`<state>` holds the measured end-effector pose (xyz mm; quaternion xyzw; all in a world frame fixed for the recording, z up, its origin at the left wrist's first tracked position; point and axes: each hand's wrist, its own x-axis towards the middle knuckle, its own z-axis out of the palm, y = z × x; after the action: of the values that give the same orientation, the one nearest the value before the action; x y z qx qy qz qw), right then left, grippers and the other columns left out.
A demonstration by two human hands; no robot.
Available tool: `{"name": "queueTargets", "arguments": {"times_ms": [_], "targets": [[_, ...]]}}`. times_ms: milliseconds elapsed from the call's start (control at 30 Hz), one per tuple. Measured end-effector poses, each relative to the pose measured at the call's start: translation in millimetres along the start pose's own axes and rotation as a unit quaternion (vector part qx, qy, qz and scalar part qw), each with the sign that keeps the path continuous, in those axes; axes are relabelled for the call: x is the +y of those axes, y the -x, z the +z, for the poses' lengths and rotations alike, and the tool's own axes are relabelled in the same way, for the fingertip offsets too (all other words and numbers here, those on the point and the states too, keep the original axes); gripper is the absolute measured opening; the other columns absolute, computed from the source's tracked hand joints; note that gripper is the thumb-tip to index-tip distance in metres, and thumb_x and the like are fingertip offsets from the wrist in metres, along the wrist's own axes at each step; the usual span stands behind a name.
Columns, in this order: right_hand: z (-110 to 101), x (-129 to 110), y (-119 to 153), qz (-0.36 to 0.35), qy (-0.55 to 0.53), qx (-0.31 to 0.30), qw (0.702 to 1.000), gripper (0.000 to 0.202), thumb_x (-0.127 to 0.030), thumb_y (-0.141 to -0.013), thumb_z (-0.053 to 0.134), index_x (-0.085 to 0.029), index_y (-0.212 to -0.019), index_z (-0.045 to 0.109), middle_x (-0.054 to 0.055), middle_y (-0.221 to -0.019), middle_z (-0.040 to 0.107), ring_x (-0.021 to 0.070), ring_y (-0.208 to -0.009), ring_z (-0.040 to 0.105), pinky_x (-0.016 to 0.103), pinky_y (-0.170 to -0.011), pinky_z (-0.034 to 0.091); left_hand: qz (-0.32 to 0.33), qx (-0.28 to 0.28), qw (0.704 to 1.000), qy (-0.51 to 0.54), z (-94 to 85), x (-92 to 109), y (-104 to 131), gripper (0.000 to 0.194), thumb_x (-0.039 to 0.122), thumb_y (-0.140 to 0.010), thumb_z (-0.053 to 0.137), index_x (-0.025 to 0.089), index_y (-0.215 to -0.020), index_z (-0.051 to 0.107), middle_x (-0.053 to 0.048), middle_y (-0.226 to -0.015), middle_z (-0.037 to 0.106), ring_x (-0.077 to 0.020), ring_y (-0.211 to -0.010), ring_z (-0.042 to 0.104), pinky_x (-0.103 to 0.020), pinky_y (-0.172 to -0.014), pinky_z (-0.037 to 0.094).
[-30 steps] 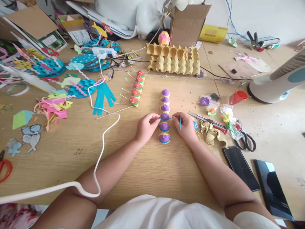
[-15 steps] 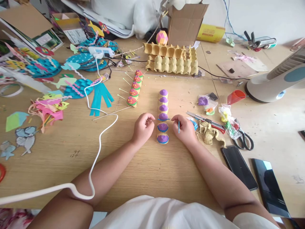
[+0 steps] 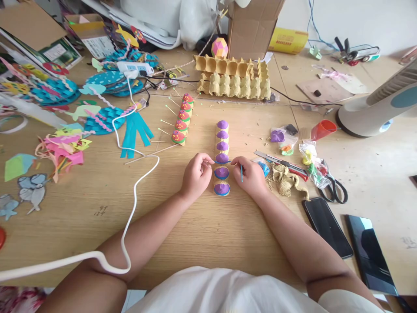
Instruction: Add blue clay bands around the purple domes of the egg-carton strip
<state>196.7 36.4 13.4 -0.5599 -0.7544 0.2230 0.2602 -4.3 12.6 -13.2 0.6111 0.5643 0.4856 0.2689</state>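
Observation:
A strip of egg-carton cups [image 3: 222, 146] stands on the table in front of me, its domes capped with purple clay. Blue clay edges run along the two nearest domes. A thin blue clay strand [image 3: 222, 162] curves along the lower edge of the third dome from the front. My left hand [image 3: 197, 177] is closed, pinching the strand's left end. At the strand's right end, my right hand [image 3: 249, 177] is closed in a pinch, with a short blue length hanging below its fingers. Further left stands a finished-looking red and green caterpillar [image 3: 181, 123] of egg cups.
Right of my hands lie a utility knife [image 3: 282, 164], torn carton scraps [image 3: 284, 180], bagged clay [image 3: 308, 152], scissors [image 3: 335, 190] and two phones [image 3: 329, 226]. A white cable [image 3: 134, 208] crosses on the left. Egg cartons [image 3: 239, 85] sit at the back.
The camera view has shifted slightly. Both hands stay at the same dome, and the blue strand now lies closer along its lower edge.

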Motion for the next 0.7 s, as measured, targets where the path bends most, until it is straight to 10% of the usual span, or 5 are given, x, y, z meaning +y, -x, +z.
{"name": "queueTargets", "arguments": {"times_ms": [700], "targets": [[0.8, 2.1, -0.8, -0.003, -0.002, -0.002, 1.0, 0.022, -0.024, -0.086, 0.054, -0.022, -0.097, 0.073, 0.002, -0.069, 0.069, 0.0188, -0.061, 0.057, 0.029, -0.059, 0.038, -0.011, -0.01, 1.0, -0.013, 0.6, -1.1, -0.4, 0.021, 0.009, -0.085, 0.057, 0.023, -0.1, 0.06, -0.004, -0.099, 0.07, -0.0168, -0.085, 0.064, -0.03, -0.079, 0.051]]}}
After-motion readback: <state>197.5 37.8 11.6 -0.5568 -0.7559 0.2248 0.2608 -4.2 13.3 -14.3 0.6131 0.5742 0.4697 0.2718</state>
